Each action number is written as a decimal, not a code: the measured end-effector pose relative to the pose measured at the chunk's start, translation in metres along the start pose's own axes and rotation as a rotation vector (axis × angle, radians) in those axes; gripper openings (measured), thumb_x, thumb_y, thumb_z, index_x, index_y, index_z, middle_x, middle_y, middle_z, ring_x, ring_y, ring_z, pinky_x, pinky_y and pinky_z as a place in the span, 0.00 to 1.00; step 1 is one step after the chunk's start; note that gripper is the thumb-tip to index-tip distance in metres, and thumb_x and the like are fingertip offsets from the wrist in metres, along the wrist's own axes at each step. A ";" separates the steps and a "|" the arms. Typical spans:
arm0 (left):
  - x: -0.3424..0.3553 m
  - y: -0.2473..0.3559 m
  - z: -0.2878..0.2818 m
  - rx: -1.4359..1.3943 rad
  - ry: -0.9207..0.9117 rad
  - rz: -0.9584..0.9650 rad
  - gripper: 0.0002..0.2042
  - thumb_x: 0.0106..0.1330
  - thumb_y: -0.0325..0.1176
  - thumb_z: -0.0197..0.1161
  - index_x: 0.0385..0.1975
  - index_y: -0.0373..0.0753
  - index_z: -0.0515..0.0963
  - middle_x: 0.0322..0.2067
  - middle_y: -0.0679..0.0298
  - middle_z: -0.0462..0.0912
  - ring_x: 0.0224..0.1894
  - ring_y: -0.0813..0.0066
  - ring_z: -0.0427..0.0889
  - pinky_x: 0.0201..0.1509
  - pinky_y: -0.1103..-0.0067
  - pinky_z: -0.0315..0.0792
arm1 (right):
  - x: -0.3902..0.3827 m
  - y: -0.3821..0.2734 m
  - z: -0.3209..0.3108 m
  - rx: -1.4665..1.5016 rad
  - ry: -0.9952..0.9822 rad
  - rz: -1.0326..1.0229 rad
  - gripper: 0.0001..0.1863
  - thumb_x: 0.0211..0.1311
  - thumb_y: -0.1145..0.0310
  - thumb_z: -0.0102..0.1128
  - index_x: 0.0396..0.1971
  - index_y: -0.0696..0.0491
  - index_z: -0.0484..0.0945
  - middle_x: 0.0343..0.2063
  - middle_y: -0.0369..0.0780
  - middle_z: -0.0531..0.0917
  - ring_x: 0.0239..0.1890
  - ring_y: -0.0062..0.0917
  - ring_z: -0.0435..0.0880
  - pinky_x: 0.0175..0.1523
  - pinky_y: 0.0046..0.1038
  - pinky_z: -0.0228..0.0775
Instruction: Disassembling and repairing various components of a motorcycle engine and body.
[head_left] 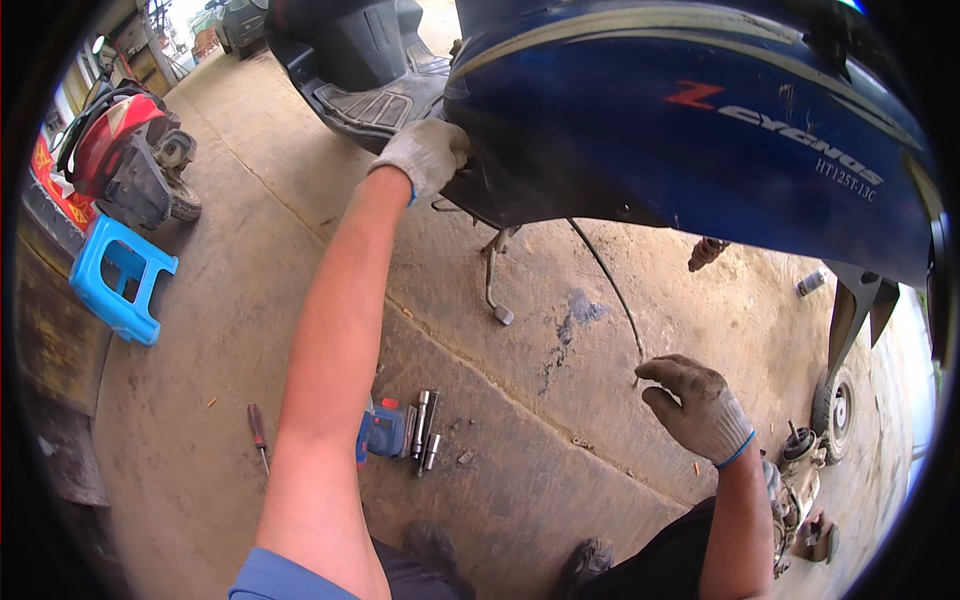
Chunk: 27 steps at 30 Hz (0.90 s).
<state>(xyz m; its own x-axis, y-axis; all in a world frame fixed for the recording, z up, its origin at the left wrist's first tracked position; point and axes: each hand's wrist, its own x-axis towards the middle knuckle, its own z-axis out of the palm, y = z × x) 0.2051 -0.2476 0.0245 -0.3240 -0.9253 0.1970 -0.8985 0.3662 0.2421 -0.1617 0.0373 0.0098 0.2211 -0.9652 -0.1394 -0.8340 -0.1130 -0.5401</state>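
A blue scooter body (590,120) with a dark footboard (375,95) fills the upper view. My gloved left hand (425,155) is curled against the lower panel edge beside the footboard; what its fingers grip is hidden. A black cable (600,260) hangs from below the body down to the floor area. My gloved right hand (690,405) is lower right, fingers bent but apart, fingertips beside the cable's lower stretch; contact cannot be made out. A metal stand (492,275) drops beneath the body.
Blue stool (110,270) and red scooter (120,150) stand left. Screwdriver (257,428), metal sockets (422,425) and blue tool (385,432) lie on the concrete floor (200,380). Engine assembly (795,490), loose wheel (835,415) and spray can (812,282) lie right. My shoes are at the bottom.
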 end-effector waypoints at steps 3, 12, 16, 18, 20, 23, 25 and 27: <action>-0.002 -0.007 0.006 -0.147 0.057 -0.041 0.15 0.69 0.35 0.67 0.51 0.38 0.88 0.47 0.48 0.90 0.53 0.50 0.88 0.60 0.65 0.78 | -0.007 0.001 -0.002 -0.009 -0.009 0.008 0.16 0.70 0.68 0.63 0.53 0.57 0.86 0.53 0.49 0.88 0.56 0.45 0.87 0.64 0.39 0.78; -0.007 -0.009 0.007 -0.262 0.058 -0.096 0.20 0.68 0.38 0.70 0.55 0.32 0.86 0.50 0.50 0.91 0.55 0.59 0.89 0.62 0.70 0.77 | -0.015 -0.003 0.000 -0.010 -0.042 0.010 0.17 0.70 0.67 0.63 0.55 0.57 0.85 0.56 0.49 0.87 0.59 0.45 0.85 0.66 0.39 0.77; -0.003 -0.012 0.006 -0.226 0.019 -0.058 0.22 0.67 0.37 0.71 0.56 0.31 0.86 0.49 0.50 0.91 0.53 0.60 0.89 0.61 0.70 0.78 | -0.012 -0.006 0.002 -0.039 -0.050 -0.028 0.17 0.71 0.68 0.63 0.54 0.58 0.85 0.55 0.49 0.87 0.59 0.45 0.85 0.66 0.40 0.77; -0.002 -0.016 0.010 -0.228 0.033 -0.052 0.22 0.67 0.37 0.71 0.57 0.31 0.85 0.48 0.52 0.91 0.51 0.62 0.89 0.59 0.71 0.78 | -0.012 -0.006 0.004 -0.049 -0.048 -0.048 0.16 0.71 0.68 0.63 0.54 0.58 0.85 0.54 0.49 0.87 0.59 0.45 0.85 0.67 0.40 0.77; -0.003 -0.020 0.014 -0.417 0.000 -0.150 0.21 0.68 0.36 0.71 0.57 0.32 0.86 0.46 0.56 0.92 0.45 0.69 0.88 0.54 0.74 0.79 | -0.013 -0.006 0.005 -0.070 -0.052 -0.059 0.16 0.71 0.68 0.62 0.53 0.59 0.85 0.54 0.49 0.87 0.59 0.46 0.85 0.66 0.40 0.77; -0.005 -0.024 0.020 -0.469 0.048 -0.161 0.20 0.69 0.35 0.71 0.58 0.32 0.86 0.46 0.58 0.91 0.41 0.74 0.86 0.50 0.76 0.80 | -0.014 -0.007 0.007 -0.075 -0.057 -0.069 0.15 0.71 0.68 0.63 0.53 0.58 0.85 0.54 0.49 0.87 0.59 0.46 0.85 0.66 0.40 0.77; -0.006 -0.025 0.021 -0.450 0.070 -0.151 0.20 0.69 0.35 0.71 0.58 0.32 0.86 0.46 0.58 0.91 0.42 0.73 0.86 0.51 0.76 0.79 | -0.014 -0.008 0.008 -0.056 -0.074 -0.064 0.16 0.71 0.67 0.63 0.53 0.58 0.85 0.54 0.49 0.87 0.59 0.45 0.85 0.67 0.40 0.77; -0.007 -0.025 0.021 -0.431 0.093 -0.146 0.20 0.69 0.35 0.71 0.58 0.32 0.86 0.46 0.58 0.91 0.43 0.73 0.87 0.52 0.76 0.79 | -0.013 -0.009 0.009 -0.055 -0.100 -0.062 0.16 0.71 0.67 0.63 0.54 0.57 0.86 0.54 0.50 0.87 0.59 0.45 0.85 0.67 0.40 0.76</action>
<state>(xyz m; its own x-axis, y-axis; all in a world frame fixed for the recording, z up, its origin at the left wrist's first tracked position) 0.2236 -0.2521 -0.0029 -0.1572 -0.9647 0.2114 -0.7211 0.2584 0.6428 -0.1521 0.0532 0.0089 0.3197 -0.9282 -0.1905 -0.8429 -0.1868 -0.5047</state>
